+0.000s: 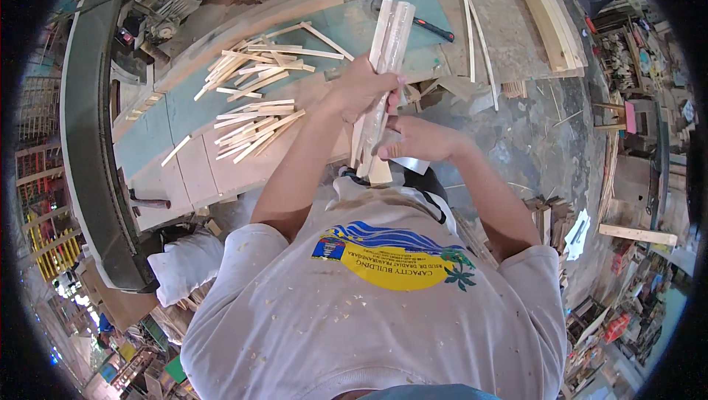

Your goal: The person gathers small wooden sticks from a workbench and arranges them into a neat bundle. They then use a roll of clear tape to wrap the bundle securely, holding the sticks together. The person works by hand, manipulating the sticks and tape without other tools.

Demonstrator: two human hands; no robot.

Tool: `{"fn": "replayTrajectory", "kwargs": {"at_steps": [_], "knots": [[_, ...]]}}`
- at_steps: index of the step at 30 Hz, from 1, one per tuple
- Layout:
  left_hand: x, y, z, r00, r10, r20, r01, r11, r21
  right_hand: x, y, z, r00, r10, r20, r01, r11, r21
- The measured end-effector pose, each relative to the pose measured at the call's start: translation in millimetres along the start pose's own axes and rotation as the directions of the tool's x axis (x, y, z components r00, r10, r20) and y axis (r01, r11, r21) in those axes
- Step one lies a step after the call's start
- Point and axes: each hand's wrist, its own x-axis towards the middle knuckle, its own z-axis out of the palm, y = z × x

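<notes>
A long, pale bundle of wooden strips (392, 35) with a shiny, clear plastic-like covering stands slanted in front of my body. Around its middle my left hand (363, 88) is closed, fingers wrapped over the strips. My right hand (424, 139) is closed at the lower part of the bundle, thumb and curled fingers against its side. Below that hand shows a flat whitish piece (413, 164), too covered to name. Short wooden sticks (251, 68) lie in a loose heap on the workbench (193, 173) left of my hands, with a second heap of sticks (254, 130) nearer to me.
A tool with a black and orange handle (434, 29) lies on the bench beyond the bundle. Long thin strips (479, 46) and stacked boards (553, 27) are at the far right. A large dark-edged machine frame (96, 127) rises at the left. Wood scraps (549, 215) are on the right.
</notes>
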Motion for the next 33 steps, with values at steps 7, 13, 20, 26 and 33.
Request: {"fn": "replayTrajectory", "kwargs": {"at_steps": [7, 13, 20, 26, 33], "knots": [[-4.6, -10.9, 11.2, 0.975, 0.126, 0.185, -0.085, 0.973, -0.213, -0.5, -1.8, -7.8, 0.996, 0.056, 0.07, -0.053, 0.998, -0.047], [10.8, -18.5, 31.7, 0.951, 0.209, -0.227, -0.001, 0.738, 0.675, 19.8, 37.8, -8.6, 0.992, 0.122, -0.028, -0.117, 0.985, 0.129], [0.6, -13.7, 26.8, 0.924, 0.16, -0.347, 0.169, 0.643, 0.747, 32.6, -1.8, 20.1, 0.961, 0.17, -0.22, -0.216, 0.955, -0.205], [4.8, -17.4, 0.0, 0.987, -0.063, -0.15, 0.085, 0.986, 0.142, 4.5, 7.1, 3.9, 0.984, 0.149, -0.101, -0.168, 0.962, -0.215], [6.5, -31.1, 0.9, 0.945, 0.161, 0.286, 0.027, 0.831, -0.555, -9.2, 10.3, -1.0, 1.0, 0.007, -0.022, -0.007, 1.0, -0.012]]}}
